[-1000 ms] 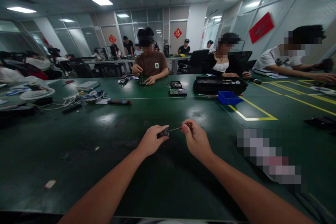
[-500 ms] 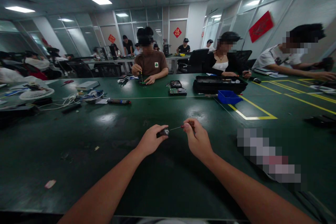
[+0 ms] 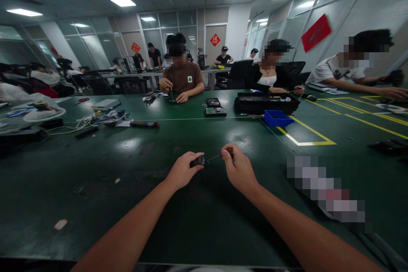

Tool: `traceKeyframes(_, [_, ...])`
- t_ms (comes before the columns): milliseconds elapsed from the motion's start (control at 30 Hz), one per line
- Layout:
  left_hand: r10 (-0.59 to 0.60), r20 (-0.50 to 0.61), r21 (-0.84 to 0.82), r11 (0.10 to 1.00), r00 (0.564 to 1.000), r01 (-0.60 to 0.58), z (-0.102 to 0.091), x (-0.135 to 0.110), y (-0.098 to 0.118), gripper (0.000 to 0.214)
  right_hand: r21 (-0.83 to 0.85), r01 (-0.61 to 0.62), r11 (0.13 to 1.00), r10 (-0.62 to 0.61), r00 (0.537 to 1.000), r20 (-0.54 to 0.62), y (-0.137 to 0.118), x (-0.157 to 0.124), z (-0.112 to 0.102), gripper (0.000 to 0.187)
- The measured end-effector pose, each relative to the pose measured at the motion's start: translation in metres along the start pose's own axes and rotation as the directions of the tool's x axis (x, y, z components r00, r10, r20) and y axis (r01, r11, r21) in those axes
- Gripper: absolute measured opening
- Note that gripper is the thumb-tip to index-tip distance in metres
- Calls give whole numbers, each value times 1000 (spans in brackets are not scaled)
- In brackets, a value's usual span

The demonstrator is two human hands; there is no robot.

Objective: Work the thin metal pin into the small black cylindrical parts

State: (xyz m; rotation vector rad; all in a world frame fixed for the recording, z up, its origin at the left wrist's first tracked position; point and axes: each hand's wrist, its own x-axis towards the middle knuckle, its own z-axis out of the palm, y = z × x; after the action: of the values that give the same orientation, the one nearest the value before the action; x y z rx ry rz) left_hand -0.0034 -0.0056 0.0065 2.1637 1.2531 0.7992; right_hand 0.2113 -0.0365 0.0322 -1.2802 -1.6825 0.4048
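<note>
My left hand (image 3: 182, 171) is closed around a short dark cylinder (image 3: 199, 160), gripped between thumb and fingers. Its round end faces right and shows a pale rim around a dark hollow. In my right hand (image 3: 241, 167) is a screwdriver (image 3: 215, 157) with a reddish-brown handle, the thumb pressed along it. The thin shaft points left and slightly down, its tip just off the cylinder's end. Something small and dark shows at the tip, too small to name. Both hands are above the green tabletop (image 3: 197, 225).
Ahead stand a blue bin (image 3: 276, 118), a black tray (image 3: 266, 103) and opened drive-like devices (image 3: 215, 111). A dark, pen-shaped tool (image 3: 144, 123) and tangled white cables (image 3: 83, 124) lie left. A blurred-out object (image 3: 325, 191) is at right. Co-workers sit across the table.
The screwdriver tip has moved slightly down and right, away from the cylinder's end. That end showed pale parts inside before and now shows a dark hollow. My left hand has barely moved.
</note>
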Motion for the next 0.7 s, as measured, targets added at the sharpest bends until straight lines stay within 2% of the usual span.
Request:
traceKeyframes(167, [-26,-60,-30,999,998,24,-2,1,5,39,-2,-31,1000,31,999,-11,1,0,0,17])
traceKeyframes(267, [-96,-95,-61,994,991,90,-3,1,9,36,20,-29,999,30,999,-33,2,0,1,17])
traceKeyframes(433, [-149,-102,-52,988,984,144,-6,2,20,41,44,-41,998,44,998,-52,3,0,0,18])
traceKeyframes(567, [-140,0,89,986,990,140,-7,10,25,43,52,-41,998,44,997,-58,2,0,0,18])
traceKeyframes(700, [-104,151,311,949,983,53,-2,24,23,39,48,-47,998,49,998,-50,2,1,-2,18])
